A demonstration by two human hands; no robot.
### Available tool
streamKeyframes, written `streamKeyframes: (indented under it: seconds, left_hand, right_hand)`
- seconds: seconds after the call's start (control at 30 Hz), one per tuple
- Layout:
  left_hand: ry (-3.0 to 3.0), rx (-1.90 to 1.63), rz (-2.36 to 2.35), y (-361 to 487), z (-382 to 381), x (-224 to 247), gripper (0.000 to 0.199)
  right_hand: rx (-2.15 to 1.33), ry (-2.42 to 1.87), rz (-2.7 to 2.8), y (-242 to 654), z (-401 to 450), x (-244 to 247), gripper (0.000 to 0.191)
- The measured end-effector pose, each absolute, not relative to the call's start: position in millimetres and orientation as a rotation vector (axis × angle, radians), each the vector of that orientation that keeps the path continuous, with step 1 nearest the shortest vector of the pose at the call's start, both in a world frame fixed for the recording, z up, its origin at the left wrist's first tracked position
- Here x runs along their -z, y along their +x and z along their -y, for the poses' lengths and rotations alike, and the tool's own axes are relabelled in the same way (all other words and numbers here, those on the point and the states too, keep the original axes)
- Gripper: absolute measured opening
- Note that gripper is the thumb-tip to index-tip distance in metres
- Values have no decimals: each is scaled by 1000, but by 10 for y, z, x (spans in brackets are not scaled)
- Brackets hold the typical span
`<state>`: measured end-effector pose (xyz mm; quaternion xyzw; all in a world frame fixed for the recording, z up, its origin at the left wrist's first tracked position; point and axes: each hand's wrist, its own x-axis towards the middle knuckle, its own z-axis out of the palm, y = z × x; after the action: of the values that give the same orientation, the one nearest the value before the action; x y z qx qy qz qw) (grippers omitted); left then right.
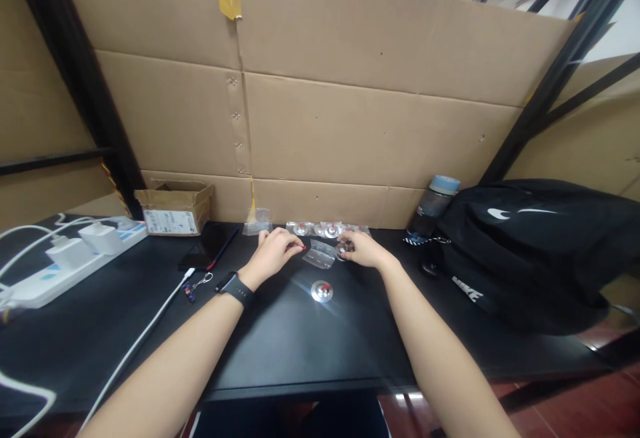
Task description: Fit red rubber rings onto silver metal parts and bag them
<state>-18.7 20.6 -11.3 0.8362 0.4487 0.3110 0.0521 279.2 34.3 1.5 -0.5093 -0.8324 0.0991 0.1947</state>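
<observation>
My left hand (274, 255), with a dark watch (235, 289) on its wrist, is low over the black table with its fingers drawn together. A small red piece (296, 247) shows at its thumb and fingertips; its kind is too small to make out. My right hand (362, 249) closes its fingers round a round shiny metal disc (342, 251), partly hidden by them. Between the hands lies a clear plastic bag (320, 255). Nearer to me, a silver metal disc with a red part (322, 291) rests flat on the table. Several bagged discs (301, 228) line the back edge.
A small open cardboard box (173, 208), a black phone-like slab (200, 255) and a keyring (190, 291) are on the left. Beside them runs a white power strip (35, 288) with cables. At right stand a bottle (434, 206) and a black backpack (540, 258). Cardboard (325, 138) walls the back.
</observation>
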Motion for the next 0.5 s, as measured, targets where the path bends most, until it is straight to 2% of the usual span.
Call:
streamKeyframes:
  seconds: [0.23, 0.5]
  left_hand:
    - [2457, -1146, -1332, -140, -162, 35, 16]
    - [2236, -1330, -1161, -89, -241, 141, 14]
  right_hand:
    - [-76, -1087, 1985, 2477, -192, -176, 33]
    - [-363, -770, 1945, 1883, 153, -148, 37]
